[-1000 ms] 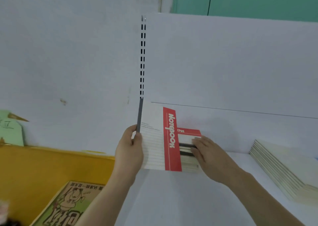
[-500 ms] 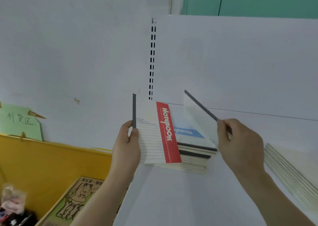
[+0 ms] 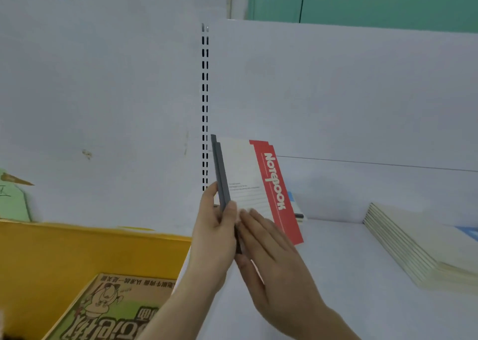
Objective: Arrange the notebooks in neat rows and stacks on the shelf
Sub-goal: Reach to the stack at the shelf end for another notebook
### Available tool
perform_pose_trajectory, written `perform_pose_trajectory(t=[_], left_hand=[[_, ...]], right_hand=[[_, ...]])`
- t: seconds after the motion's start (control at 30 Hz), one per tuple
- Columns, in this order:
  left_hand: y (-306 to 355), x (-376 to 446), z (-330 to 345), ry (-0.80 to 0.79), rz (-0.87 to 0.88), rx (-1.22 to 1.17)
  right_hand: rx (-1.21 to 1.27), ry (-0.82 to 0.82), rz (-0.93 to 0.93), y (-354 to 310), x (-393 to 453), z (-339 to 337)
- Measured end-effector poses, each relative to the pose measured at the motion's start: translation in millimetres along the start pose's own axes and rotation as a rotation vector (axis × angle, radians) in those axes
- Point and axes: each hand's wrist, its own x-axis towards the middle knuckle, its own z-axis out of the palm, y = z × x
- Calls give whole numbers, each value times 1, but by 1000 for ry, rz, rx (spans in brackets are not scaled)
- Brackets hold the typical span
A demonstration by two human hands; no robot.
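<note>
Two red-and-white notebooks [image 3: 248, 182] with dark grey spines stand upright together above the white shelf [image 3: 336, 275]. My left hand [image 3: 214, 233] grips them at the lower spine, thumb on the front cover. My right hand [image 3: 269, 257] lies flat against the front cover with straight fingers. Behind them a small stack of notebooks [image 3: 297, 211], blue cover on top, sits on the shelf, mostly hidden.
A slanted stack of cream notebooks [image 3: 419, 246] lies at the shelf's right. The slotted shelf upright [image 3: 204, 107] rises behind the held notebooks. To the left is a yellow bin [image 3: 77, 257] holding a cartoon-covered book [image 3: 111, 311].
My right hand brought the notebook it lifted from the stack over to the one in my left hand; both are now held together, and my right hand flattened against the cover.
</note>
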Motion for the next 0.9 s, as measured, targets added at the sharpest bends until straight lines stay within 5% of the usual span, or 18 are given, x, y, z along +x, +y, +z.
perform_pose_trajectory(t=[0.13, 0.27, 0.4, 0.6, 0.9], left_hand=[[-4, -1, 3, -1, 35, 0], [-14, -9, 20, -25, 42, -33], [-22, -26, 48, -147, 14, -37], [-17, -66, 97, -580, -91, -52], [-17, -138, 213, -589, 25, 98]], right_hand=[[-85, 73, 264, 19, -14, -25], [-14, -59, 558, 22, -29, -49], [-5, -70, 639, 25, -52, -68], [-152, 32, 704, 51, -102, -115], [-278, -78, 707, 85, -194, -234]])
